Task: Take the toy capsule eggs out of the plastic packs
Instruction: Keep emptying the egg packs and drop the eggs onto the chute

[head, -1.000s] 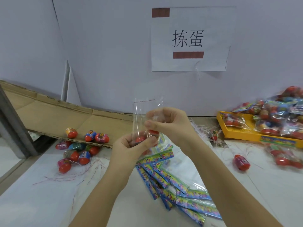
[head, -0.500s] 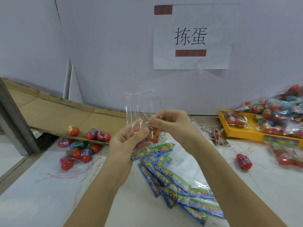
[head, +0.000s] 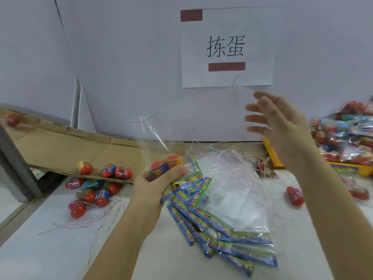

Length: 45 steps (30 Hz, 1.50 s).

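Note:
My left hand (head: 159, 179) grips the bottom of a clear plastic pack (head: 153, 138) that stands upright, with capsule eggs (head: 166, 165) still inside it at my fingers. My right hand (head: 280, 126) is raised to the right with its fingers spread, holding nothing and blurred by motion. One red egg (head: 12, 120) is in the air at the far left above the cardboard. A heap of loose eggs (head: 94, 184) lies at the foot of the cardboard ramp (head: 60, 146).
Empty packs with colourful header cards (head: 218, 223) are spread on the white table in front of me. A yellow tray (head: 276, 158) and a pile of full packs (head: 347, 134) sit at the right. A lone red egg (head: 295, 196) lies near my right forearm.
My right hand left the pack and swung up and right, opening its fingers. A red egg now flies at the far left. My left hand keeps hold of the pack.

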Each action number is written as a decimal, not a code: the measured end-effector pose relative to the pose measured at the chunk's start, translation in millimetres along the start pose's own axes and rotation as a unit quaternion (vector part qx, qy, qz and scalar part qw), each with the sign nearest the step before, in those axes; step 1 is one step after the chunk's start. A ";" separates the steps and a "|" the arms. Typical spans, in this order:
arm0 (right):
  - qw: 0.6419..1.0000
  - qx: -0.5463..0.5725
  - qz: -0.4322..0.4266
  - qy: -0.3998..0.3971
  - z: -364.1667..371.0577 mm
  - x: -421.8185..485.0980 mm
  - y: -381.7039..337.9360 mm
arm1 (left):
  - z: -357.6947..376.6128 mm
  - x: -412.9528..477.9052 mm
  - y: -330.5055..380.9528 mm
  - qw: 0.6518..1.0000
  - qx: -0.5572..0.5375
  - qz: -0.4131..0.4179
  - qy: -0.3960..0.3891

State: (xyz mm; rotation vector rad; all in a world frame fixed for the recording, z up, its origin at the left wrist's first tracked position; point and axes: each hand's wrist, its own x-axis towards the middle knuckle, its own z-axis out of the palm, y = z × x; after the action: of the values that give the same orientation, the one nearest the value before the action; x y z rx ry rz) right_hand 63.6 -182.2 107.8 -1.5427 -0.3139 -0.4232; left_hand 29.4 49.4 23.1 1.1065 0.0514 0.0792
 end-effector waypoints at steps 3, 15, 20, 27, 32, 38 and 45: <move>0.985 -0.158 0.041 0.056 -70.0 -9.4 7.3 | 0.5 2.0 -3.6 1.000 -0.008 0.001 0.000; 0.861 -0.468 0.199 -0.030 -120.5 -54.2 88.9 | 4.1 1.4 -18.7 1.000 0.014 -0.007 -0.008; 0.953 -0.271 0.127 0.047 -122.8 -56.8 59.7 | 5.4 -1.5 -17.4 0.999 0.043 0.007 -0.005; 0.998 0.038 -0.016 -0.053 -50.7 -42.2 -14.9 | 2.1 -4.9 -21.2 0.981 0.177 0.064 -0.046; 0.994 0.021 -0.046 -0.093 8.3 -25.4 -33.0 | 3.9 -8.7 -21.7 0.970 0.209 0.077 -0.093; 0.980 -0.132 -0.048 -0.141 33.2 -19.3 -16.9 | 2.2 -9.7 -18.5 0.963 0.218 0.093 -0.131; 0.970 -0.201 -0.059 -0.121 30.8 -18.0 -12.3 | 4.4 -10.1 -18.8 0.960 0.223 0.097 -0.136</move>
State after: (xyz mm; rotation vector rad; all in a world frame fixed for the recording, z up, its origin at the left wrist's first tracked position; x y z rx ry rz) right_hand 44.2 -150.0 111.0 -1.9861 -0.5370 -0.4078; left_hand 20.4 36.1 8.3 1.5629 -0.3005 0.0938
